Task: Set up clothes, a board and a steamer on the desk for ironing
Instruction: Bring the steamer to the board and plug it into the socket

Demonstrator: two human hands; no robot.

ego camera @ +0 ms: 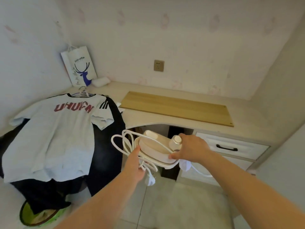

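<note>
Both hands are on the steamer (156, 148), a smooth cream plastic unit with a rounded body and a ribbed metallic cap on its small bottle end. It's held in the air in front of the desk (173, 120), below the curved front edge, not on the top yet. The right hand (192, 148) wraps round the bottle end, thumb pinching the base rim. The left hand (137, 162) grips the opposite side along with the bundled white cord (125, 142), which loops out in loose glossy coils with the plug dangling under the palm.

On the desk top, the board (176, 107) is a long flat rectangle of pale wood grain, lying near the back edge. Toward the left end, a soft light grey t-shirt (54, 134) with red block lettering lies spread flat over dark clothes (105, 146) that drape off the front edge. In the back left corner stands a stiff white paper bag (79, 66) with a blue deer print.
</note>
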